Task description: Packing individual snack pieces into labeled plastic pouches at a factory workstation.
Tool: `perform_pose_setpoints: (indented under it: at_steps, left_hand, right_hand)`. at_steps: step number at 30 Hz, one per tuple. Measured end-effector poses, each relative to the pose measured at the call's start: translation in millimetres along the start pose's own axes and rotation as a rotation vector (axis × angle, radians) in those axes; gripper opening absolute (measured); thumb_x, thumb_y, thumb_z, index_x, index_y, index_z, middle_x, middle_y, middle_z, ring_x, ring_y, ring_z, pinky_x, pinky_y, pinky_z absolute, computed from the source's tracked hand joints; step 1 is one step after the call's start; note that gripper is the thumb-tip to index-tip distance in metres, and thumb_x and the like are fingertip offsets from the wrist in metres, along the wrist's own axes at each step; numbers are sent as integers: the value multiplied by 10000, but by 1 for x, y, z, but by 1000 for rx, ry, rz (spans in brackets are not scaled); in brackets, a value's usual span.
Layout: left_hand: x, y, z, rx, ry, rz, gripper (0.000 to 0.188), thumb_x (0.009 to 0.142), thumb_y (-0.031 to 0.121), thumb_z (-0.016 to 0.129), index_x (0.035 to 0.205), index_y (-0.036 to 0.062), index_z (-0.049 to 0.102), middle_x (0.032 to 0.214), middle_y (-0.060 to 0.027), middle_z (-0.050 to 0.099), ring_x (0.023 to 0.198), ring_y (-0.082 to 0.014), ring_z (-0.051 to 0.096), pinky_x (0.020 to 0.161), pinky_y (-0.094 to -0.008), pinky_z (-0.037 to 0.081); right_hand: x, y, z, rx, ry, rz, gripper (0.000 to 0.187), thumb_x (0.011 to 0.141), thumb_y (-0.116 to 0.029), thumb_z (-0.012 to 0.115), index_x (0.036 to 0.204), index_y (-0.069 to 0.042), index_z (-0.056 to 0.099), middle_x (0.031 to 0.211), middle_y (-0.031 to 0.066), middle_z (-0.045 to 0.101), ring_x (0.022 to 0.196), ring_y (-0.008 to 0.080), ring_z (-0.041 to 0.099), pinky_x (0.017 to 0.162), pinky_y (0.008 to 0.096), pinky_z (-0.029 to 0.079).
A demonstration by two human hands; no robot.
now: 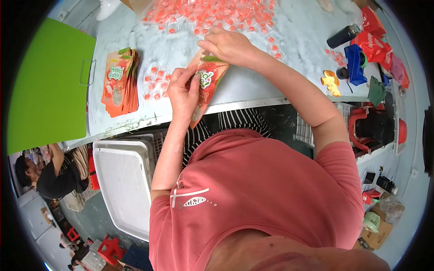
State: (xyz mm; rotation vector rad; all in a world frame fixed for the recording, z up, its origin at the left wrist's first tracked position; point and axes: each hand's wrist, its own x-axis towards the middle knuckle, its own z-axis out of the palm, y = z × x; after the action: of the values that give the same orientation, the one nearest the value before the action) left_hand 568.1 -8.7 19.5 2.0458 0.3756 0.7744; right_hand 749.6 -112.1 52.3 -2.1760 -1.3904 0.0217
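Observation:
A red-orange candy pouch (210, 83) with a green leaf print hangs slanted over the table's front edge between my hands. My left hand (183, 92) pinches its left side, thumb on the printed face. With fingers curled, my right hand (229, 47) grips the pouch's upper end; whether its mouth is open I cannot tell. Left of my left hand lies a small group of wrapped red candies (156, 84). Farther left sits a stack of matching flat pouches (118, 92). Beyond my right hand spreads a large heap of the same candies (212, 13).
A green panel (49, 86) stands at the table's left end. To the right are a dark bottle (343, 36), a blue tape dispenser (356, 65), a yellow piece (331, 82) and red bags (373, 47). White trays (122, 180) are stacked below left. Another person (56, 176) works farther left.

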Motion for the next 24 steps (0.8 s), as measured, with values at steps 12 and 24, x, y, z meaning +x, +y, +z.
perform_pose_setpoints:
  at_steps: [12, 24]
  left_hand:
    - [0, -7, 7, -171, 48, -62, 246, 829, -42, 685, 1068, 8, 714, 852, -29, 563, 721, -93, 549, 623, -215, 464]
    - [-34, -4, -35, -529, 64, -198, 165, 847, -51, 687, 1005, -11, 709, 948, -14, 581, 757, -67, 574, 657, -196, 472]
  right_hand:
    - [7, -16, -4, 1053, 77, 264, 328, 982, -312, 517, 1094, -23, 627, 1038, 89, 637, 1000, 206, 618, 881, 373, 485]
    - [-49, 42, 46, 530, 332, 169, 308, 948, -187, 610, 1212, -30, 588, 1279, 144, 554, 1178, 240, 558, 987, 350, 469]
